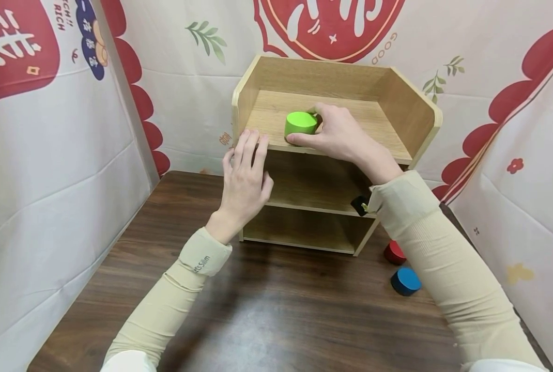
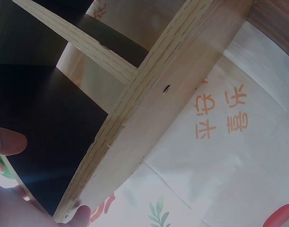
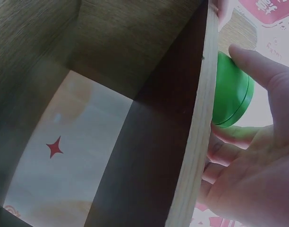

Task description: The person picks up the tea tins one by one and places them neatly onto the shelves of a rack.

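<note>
A bright green cylinder block (image 1: 301, 124) stands upright on the top board of a wooden shelf unit (image 1: 323, 98), near its front edge. My right hand (image 1: 339, 132) holds it from the right, thumb at the front and fingers around the back; the right wrist view shows the green block (image 3: 231, 90) between thumb and fingers. At the unit's front left corner, my left hand (image 1: 246, 173) rests its fingers on the top board's edge. Its thumb (image 2: 10, 141) shows before the dark shelf opening in the left wrist view.
Below the top board are two lower compartments (image 1: 300, 230). On the dark wooden table (image 1: 267, 310), a red cylinder block (image 1: 395, 252) and a blue cylinder block (image 1: 405, 281) lie right of the unit, beside my right forearm. Printed cloth (image 1: 193, 103) hangs behind and at both sides.
</note>
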The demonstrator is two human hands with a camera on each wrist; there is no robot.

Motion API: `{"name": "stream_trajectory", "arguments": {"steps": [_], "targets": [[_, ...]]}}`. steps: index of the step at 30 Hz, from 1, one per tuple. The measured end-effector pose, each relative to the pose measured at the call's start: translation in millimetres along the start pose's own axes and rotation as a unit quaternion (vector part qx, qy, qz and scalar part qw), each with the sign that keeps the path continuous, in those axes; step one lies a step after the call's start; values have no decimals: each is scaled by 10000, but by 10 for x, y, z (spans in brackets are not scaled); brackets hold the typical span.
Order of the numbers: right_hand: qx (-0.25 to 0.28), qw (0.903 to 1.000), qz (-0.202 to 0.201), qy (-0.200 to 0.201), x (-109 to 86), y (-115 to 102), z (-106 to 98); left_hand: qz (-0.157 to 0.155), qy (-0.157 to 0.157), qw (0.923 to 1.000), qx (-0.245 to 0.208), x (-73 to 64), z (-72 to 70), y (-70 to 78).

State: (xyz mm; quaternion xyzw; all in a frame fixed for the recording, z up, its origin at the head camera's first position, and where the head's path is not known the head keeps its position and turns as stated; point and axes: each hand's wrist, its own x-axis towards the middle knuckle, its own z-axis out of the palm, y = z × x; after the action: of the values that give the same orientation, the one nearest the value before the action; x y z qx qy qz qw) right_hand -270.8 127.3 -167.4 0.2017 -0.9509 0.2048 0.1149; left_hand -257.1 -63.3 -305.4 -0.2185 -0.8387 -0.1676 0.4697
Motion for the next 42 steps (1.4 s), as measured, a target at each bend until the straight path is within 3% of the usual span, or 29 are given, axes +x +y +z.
{"name": "stream_trajectory", "arguments": {"steps": [13, 27, 36, 42], "targets": [[-42, 9998, -102, 176, -191, 97, -79, -33, -61, 10000, 34, 2, -14, 11], [-242, 9981, -255, 502, -663, 207, -159, -46, -37, 10000, 70, 11, 4, 32], [-124, 9939, -495, 978, -995, 281, -47, -38, -35, 9999, 96, 0, 11, 13], [-42, 9927, -408, 1132, -1225, 392, 33, -47, -40, 9999, 96, 6, 6, 19]]}}
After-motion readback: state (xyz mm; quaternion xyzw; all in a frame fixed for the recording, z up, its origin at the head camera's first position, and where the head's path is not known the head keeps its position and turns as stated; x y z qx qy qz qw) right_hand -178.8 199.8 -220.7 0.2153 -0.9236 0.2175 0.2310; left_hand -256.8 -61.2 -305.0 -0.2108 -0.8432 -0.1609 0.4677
